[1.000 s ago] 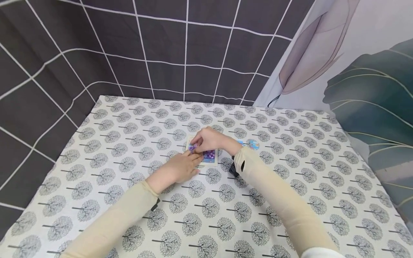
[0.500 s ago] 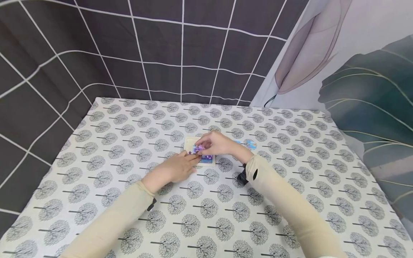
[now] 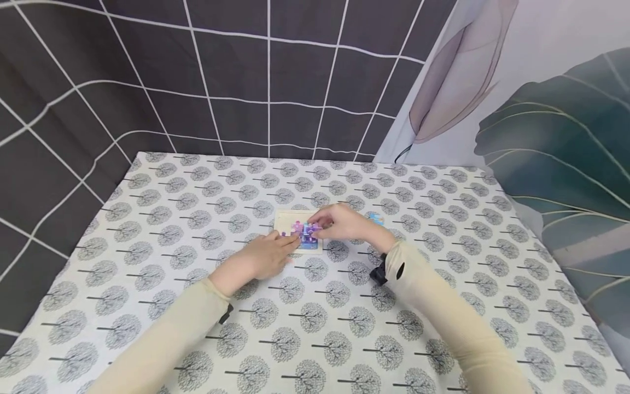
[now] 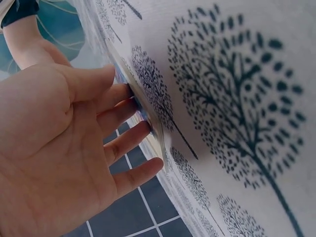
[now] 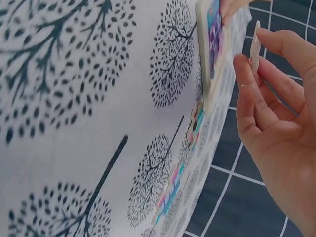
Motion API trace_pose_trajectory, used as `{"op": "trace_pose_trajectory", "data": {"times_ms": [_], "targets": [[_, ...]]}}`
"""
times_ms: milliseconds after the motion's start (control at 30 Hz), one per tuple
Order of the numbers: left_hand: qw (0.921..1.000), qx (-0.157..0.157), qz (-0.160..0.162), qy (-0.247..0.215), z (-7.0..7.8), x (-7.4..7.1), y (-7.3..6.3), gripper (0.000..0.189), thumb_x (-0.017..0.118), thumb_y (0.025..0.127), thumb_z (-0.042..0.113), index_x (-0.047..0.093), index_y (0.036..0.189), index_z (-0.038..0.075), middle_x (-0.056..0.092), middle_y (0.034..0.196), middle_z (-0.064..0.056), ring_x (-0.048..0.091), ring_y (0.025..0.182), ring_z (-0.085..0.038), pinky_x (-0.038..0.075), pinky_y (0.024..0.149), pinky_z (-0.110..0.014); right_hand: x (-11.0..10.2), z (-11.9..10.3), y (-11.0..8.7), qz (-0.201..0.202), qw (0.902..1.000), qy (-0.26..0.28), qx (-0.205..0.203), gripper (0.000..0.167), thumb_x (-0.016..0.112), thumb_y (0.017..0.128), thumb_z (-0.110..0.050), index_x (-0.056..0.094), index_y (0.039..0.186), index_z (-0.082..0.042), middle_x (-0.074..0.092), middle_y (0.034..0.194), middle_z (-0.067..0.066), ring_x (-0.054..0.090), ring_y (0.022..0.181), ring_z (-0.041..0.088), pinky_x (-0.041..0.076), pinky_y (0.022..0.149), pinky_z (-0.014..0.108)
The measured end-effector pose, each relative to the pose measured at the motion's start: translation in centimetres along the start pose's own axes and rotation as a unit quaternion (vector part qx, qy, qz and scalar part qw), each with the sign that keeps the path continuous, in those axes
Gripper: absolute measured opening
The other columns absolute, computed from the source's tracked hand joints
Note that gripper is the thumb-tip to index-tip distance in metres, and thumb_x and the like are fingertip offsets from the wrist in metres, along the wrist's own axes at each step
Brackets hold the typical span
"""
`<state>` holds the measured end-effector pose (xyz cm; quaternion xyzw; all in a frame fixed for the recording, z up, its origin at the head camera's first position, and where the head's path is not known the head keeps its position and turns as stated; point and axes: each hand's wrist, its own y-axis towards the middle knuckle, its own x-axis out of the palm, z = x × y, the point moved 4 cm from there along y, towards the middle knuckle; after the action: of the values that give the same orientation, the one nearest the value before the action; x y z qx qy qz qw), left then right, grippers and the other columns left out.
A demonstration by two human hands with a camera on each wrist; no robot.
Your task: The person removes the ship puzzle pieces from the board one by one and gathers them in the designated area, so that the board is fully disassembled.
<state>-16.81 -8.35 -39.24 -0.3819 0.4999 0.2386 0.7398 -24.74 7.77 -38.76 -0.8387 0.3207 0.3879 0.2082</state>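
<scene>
A small jigsaw board (image 3: 284, 220) with a pale frame lies on the cloth, purple and blue pieces set in its near part. Its pale upper left shows bare. My left hand (image 3: 266, 256) rests its fingertips on the board's near left side; in the left wrist view the fingers of that hand (image 4: 74, 138) are nearly straight, touching the board's edge (image 4: 157, 129). My right hand (image 3: 342, 223) is over the board's right side. Seen from the right wrist, a thin jigsaw piece (image 5: 255, 49) is pinched edge-on between thumb and fingers, apart from the board. Its printed face is hidden there.
Loose jigsaw pieces lie right of the board, one blue piece (image 3: 376, 218) showing beside my right wrist. From the right wrist, a striped piece (image 5: 170, 192) and another piece (image 5: 196, 126) lie on the tree-print cloth (image 3: 315, 317). A dark checked curtain (image 3: 231, 65) hangs behind.
My right hand has drawn back to the right across the board, lifting a purple piece into sight. The left hand stays at the board's near left side. The head view has shifted slightly.
</scene>
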Motion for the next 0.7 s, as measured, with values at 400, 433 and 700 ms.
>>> {"op": "trace_pose_trajectory", "data": {"times_ms": [400, 433, 700], "targets": [[0.9999, -0.007, 0.005, 0.010, 0.1, 0.2, 0.1, 0.051, 0.041, 0.099, 0.025, 0.030, 0.146, 0.008, 0.025, 0.153, -0.003, 0.031, 0.133, -0.036, 0.031, 0.110, -0.049, 0.3, 0.8, -2.2, 0.024, 0.9995, 0.018, -0.005, 0.035, 0.071, 0.080, -0.017, 0.065, 0.112, -0.002, 0.067, 0.105, 0.012, 0.066, 0.093, 0.024, 0.055, 0.083, 0.029], [0.9999, -0.006, 0.005, 0.009, 0.1, 0.2, 0.1, 0.051, 0.041, 0.099, 0.025, 0.030, 0.146, 0.008, 0.025, 0.153, -0.003, 0.031, 0.134, -0.037, 0.031, 0.110, -0.050, 0.3, 1.0, -2.4, 0.029, 0.9994, 0.017, -0.002, 0.036, 0.072, 0.080, -0.018, 0.066, 0.112, -0.003, 0.068, 0.105, 0.011, 0.066, 0.093, 0.023, 0.055, 0.083, 0.029], [0.9999, -0.004, 0.012, 0.009, 0.0, 0.5, 0.1, 0.051, 0.041, 0.099, 0.025, 0.030, 0.145, 0.007, 0.025, 0.153, -0.004, 0.031, 0.133, -0.035, 0.031, 0.110, -0.049, -0.1, 2.3, -3.9, 0.038, 0.9989, 0.013, 0.023, 0.038, 0.073, 0.080, -0.023, 0.066, 0.112, -0.006, 0.067, 0.109, 0.006, 0.064, 0.095, 0.020, 0.053, 0.088, 0.033]]}}
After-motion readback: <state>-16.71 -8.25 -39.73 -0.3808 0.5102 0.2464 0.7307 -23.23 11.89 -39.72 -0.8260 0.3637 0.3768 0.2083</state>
